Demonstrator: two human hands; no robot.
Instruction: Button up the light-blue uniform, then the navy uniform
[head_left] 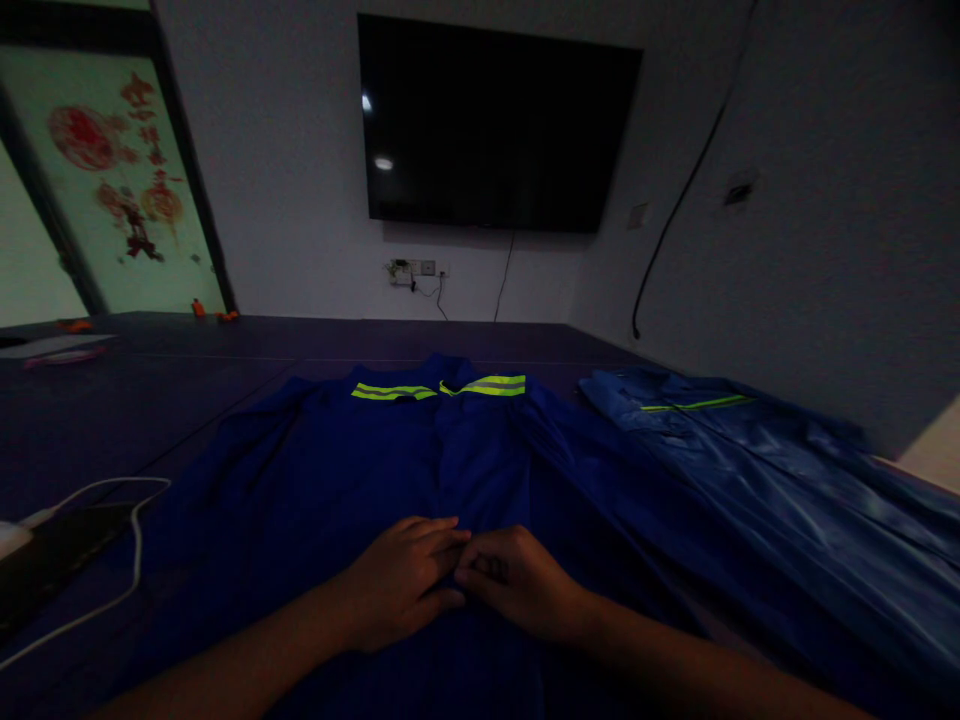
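A dark blue work jacket (pixel 330 470) with yellow-green reflective stripes (pixel 439 388) lies flat on the table in front of me. My left hand (pixel 401 580) and my right hand (pixel 517 580) meet over the jacket's front placket near its lower part. Both hands have their fingers curled and pinched on the fabric where the two front edges come together. What exactly sits between the fingertips is too dark to make out.
A second, lighter blue jacket (pixel 750 460) with a reflective stripe lies to the right. At the left edge lie a dark phone (pixel 52 560) and a white cable (pixel 135 540). A black screen (pixel 495 125) hangs on the far wall; papers (pixel 56 347) lie at far left.
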